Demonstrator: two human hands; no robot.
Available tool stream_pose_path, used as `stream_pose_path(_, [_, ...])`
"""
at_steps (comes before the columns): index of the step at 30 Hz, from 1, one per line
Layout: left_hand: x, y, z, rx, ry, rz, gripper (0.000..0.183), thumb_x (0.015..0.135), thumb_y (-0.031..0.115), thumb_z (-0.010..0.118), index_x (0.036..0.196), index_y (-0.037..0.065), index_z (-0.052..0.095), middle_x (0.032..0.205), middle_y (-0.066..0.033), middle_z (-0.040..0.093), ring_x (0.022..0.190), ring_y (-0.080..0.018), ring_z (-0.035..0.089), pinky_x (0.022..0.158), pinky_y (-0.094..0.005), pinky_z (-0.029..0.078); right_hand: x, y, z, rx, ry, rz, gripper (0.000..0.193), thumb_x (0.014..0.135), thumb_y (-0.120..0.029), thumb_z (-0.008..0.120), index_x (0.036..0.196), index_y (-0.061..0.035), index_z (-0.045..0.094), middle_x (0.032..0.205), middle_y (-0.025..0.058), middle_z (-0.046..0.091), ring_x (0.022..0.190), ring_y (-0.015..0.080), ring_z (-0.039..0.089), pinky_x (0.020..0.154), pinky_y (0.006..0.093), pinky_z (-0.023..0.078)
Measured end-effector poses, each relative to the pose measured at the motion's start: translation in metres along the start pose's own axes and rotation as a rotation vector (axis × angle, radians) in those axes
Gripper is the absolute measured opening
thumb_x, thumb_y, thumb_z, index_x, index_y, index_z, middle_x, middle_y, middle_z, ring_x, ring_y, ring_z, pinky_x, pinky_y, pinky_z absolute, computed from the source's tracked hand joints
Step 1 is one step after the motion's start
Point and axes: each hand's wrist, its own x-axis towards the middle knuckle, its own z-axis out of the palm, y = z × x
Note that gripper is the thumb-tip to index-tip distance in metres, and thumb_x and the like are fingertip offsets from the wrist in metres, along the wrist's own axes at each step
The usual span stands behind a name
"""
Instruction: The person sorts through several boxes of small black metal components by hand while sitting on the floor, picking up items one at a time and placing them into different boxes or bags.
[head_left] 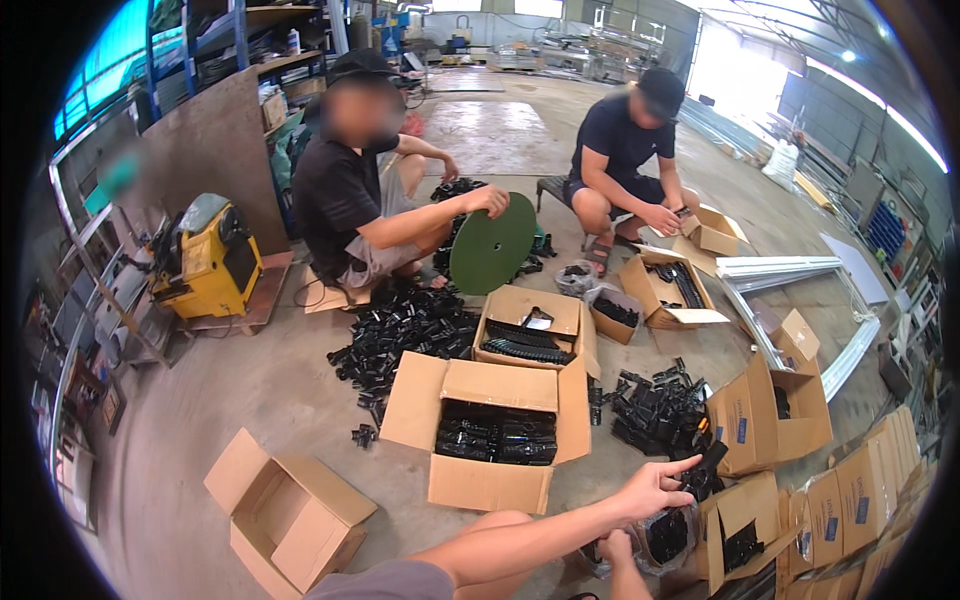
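Observation:
My left arm reaches across to the right, and my left hand [655, 490] is open with its index finger stretched out and nothing visibly held. Its fingertip is close to black plastic parts [708, 466]. Lower down, my right hand [615, 547] looks closed beside a clear plastic bag [668, 532] of black pieces; whatever it grips is hidden. In front of me, an opened cardboard box [488, 488] holds rows of black parts [497, 434]. Beyond it, a co-worker [345, 200] squats with one hand on a green disc [492, 245].
A loose pile of black parts [400, 335] lies left of the boxes, another pile [655, 405] right. An opened carton [300, 520] sits at lower left, several cartons [765, 425] at right. Another co-worker [625, 150] handles a small piece. A yellow machine [215, 265] stands left.

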Motion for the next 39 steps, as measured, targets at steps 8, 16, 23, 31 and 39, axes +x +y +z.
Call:
stream_pose_path(8, [-0.011,0.012,-0.008,-0.040,-0.020,-0.063,0.075,0.093,-0.004,0.063,0.157,0.019,0.033,0.107,0.0009,0.071,0.089,-0.0023,0.057,0.081,-0.0213,0.049,-0.066,-0.051,-0.240,0.852,0.139,-0.143,0.015,0.083,0.001,0.070,0.096,0.0062,0.064,0.084,0.0084,0.070,0.077,0.0168,0.067,0.067,0.0306,0.054])
stream_pose_path(16, [-0.020,0.008,0.027,-0.096,-0.200,-0.069,0.075,0.091,-0.008,0.064,0.156,0.017,0.037,0.113,0.0023,0.068,0.096,-0.0033,0.056,0.087,-0.0215,0.049,-0.144,-0.081,-0.289,1.202,0.730,-0.168,0.015,0.094,0.003,0.063,0.109,0.0058,0.063,0.094,0.0084,0.069,0.079,0.0101,0.064,0.068,0.0236,0.052])
stream_pose_path(23, [-0.033,0.023,0.021,-0.044,-0.118,-0.096,0.075,0.090,-0.008,0.067,0.155,0.009,0.035,0.120,-0.0078,0.068,0.104,-0.0080,0.061,0.091,-0.0259,0.051,-0.141,-0.099,-0.280,1.218,0.740,-0.170,0.016,0.090,0.000,0.070,0.106,0.0038,0.069,0.096,0.0072,0.071,0.084,0.0118,0.067,0.076,0.0253,0.055])
stream_pose_path(31, [-0.028,0.016,0.047,-0.110,-0.157,-0.103,0.075,0.090,-0.009,0.067,0.156,0.010,0.035,0.124,-0.0109,0.068,0.105,-0.0085,0.062,0.093,-0.0260,0.050,-0.160,-0.089,-0.287,1.351,0.879,-0.245,0.016,0.086,0.006,0.073,0.102,0.0034,0.070,0.097,0.0073,0.072,0.088,0.0106,0.067,0.080,0.0235,0.054])
stream_pose_path(39, [-0.031,0.007,0.033,-0.067,-0.158,-0.087,0.074,0.090,-0.011,0.066,0.154,0.011,0.037,0.128,-0.0069,0.065,0.108,-0.0071,0.060,0.094,-0.0247,0.051,-0.163,-0.098,-0.288,1.280,0.838,-0.194,0.017,0.086,0.005,0.074,0.103,0.0041,0.071,0.098,0.0075,0.072,0.089,0.0112,0.067,0.081,0.0239,0.054])
